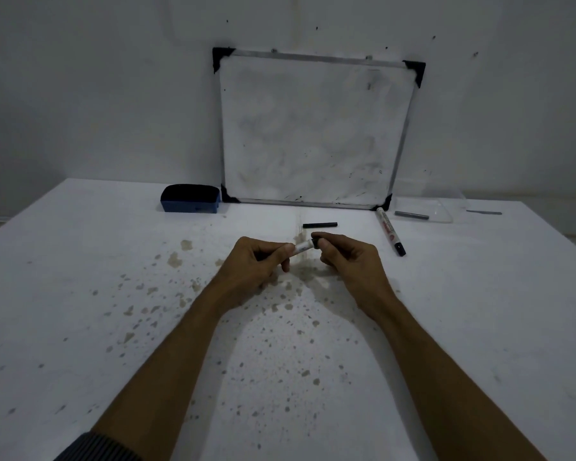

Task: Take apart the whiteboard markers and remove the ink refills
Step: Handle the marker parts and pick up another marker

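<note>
I am pulling the black end off a marker [302,246], I judge; next it needs a twist and steady pull apart. My left hand [258,261] is clenched round the white barrel, my right hand [345,257] pinches the dark end. Just beyond lies a black refill [320,224]; right of it a whole marker [390,231]; farthest, the whiteboard [313,128].
</note>
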Available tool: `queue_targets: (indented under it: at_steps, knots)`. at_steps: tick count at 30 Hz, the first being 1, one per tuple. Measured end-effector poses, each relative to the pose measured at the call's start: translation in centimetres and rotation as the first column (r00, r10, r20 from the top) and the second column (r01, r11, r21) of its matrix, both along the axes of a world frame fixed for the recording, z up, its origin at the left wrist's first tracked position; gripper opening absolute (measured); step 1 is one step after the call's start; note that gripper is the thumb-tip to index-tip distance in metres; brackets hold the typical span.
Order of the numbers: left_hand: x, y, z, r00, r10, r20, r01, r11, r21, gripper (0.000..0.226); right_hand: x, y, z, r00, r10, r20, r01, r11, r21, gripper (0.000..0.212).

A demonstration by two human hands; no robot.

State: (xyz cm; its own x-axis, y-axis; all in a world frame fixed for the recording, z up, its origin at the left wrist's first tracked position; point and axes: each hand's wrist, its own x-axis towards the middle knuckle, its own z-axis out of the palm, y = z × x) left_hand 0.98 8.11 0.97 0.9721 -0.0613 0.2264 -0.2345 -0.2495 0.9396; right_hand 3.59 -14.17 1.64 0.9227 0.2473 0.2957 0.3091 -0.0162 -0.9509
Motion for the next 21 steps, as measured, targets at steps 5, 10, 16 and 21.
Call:
queue_targets:
  at_steps: [5,10,16,21]
  knots:
    - [-0.37,-0.01,0.59,0.999,0.004,-0.033,-0.005,1.0,-0.01,0.042,0.01,0.26,0.01,0.999,0.041,-0.017,-0.04,0.998,0.049,0.023]
    - [-0.55,-0.08,0.68,0.999,0.029,-0.039,-0.028,1.0,0.009,0.043,0.35,0.16,-0.37,0.999,0.042,-0.008,-0.042,0.999,0.008,0.023]
    - [-0.64,0.02,0.5,0.999,0.037,-0.006,-0.037,0.998,0.047,0.041,0.33,0.24,-0.4,0.999,0.051,-0.005,-0.051,0.999,-0.02,0.026]
    - [-0.72,-0.73,0.68,0.999,0.014,-0.03,-0.015,1.0,-0.004,0.046,0.21,0.26,-0.15,0.989,0.064,-0.133,-0.055,0.996,0.071,0.03]
